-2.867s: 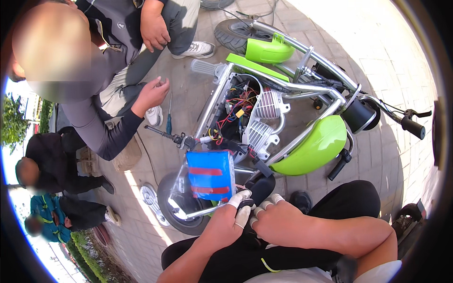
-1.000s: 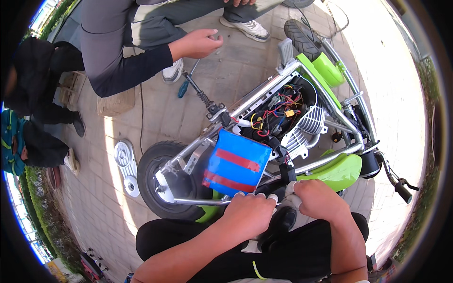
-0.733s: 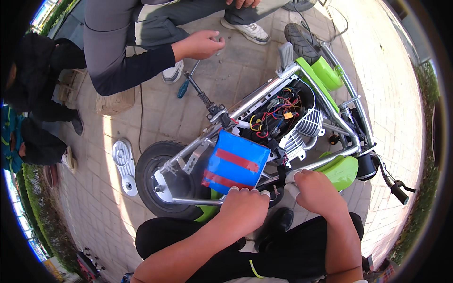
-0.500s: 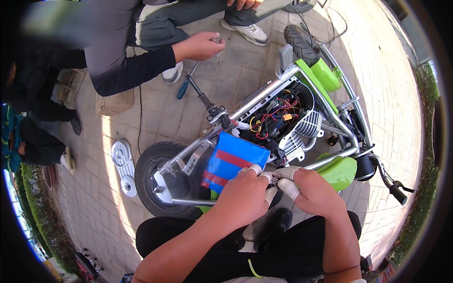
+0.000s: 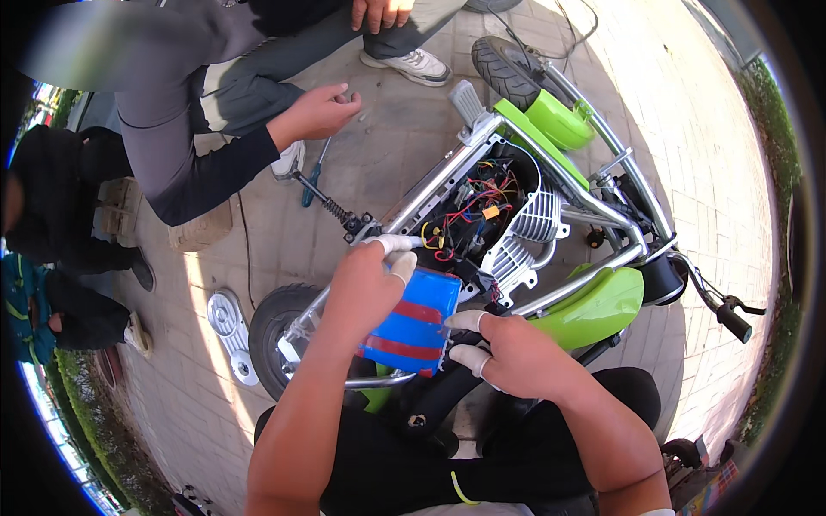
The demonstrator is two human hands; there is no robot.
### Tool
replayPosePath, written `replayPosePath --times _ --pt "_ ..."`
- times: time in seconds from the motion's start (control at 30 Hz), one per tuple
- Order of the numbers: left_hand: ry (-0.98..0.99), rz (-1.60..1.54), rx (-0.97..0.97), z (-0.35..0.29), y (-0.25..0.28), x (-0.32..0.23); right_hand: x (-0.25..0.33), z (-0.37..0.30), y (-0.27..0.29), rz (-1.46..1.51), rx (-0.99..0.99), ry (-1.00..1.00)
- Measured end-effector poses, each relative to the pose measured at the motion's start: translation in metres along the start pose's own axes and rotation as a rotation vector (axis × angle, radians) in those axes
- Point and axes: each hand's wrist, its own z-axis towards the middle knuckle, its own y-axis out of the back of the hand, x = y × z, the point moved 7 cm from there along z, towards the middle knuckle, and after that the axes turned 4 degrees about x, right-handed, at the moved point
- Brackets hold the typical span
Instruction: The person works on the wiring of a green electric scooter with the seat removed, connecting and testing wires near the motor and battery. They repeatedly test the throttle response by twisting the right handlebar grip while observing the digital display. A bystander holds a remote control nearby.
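Observation:
A blue battery pack [image 5: 397,329] with red bands tilts over the rear part of the small motorbike's metal frame [image 5: 447,175]. At its far left corner my left hand [image 5: 366,279] is closed, thumb and fingertips gripping the edge. My right hand [image 5: 516,353] holds the near right edge of the pack between finger and thumb. White covers sit on several fingertips of both hands. Beyond the pack lies the open housing [image 5: 527,172], with tangled coloured wires [image 5: 490,196] and an orange connector [image 5: 490,211] inside. The pack's underside is hidden.
Green body panels [image 5: 594,310], a handlebar grip [image 5: 734,324] and the front tyre [image 5: 508,69] flank the frame. On the paving lie a silver cover [image 5: 227,318] and a blue-handled screwdriver [image 5: 311,185]. A co-worker's hand [image 5: 323,112] hovers at the far left.
My hands have parted from a small thing pinched between them and now hold opposite sides of the pack. The pack has shifted toward me and turned slightly. The whole view has swung.

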Motion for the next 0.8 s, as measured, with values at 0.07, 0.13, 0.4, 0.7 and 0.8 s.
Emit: replayPosePath --times 0.07,0.13,0.4,0.7,0.8 --pt "-0.190 0.318 -0.161 0.025 -0.008 -0.006 0.002 0.002 -0.015 -0.133 0.044 0.180" --pt "-0.265 0.424 -0.196 0.040 -0.024 -0.012 0.013 0.004 -0.030 -0.233 0.174 0.178" --pt "-0.093 0.442 -0.089 0.077 -0.045 0.017 0.028 -0.009 -0.060 -0.296 0.274 0.363" --pt "-0.014 0.354 -0.088 0.075 -0.045 0.015 0.010 -0.013 -0.026 -0.314 0.155 0.321" --pt "-0.145 0.219 -0.150 0.059 -0.047 0.008 -0.001 0.000 0.019 -0.281 -0.041 0.251"
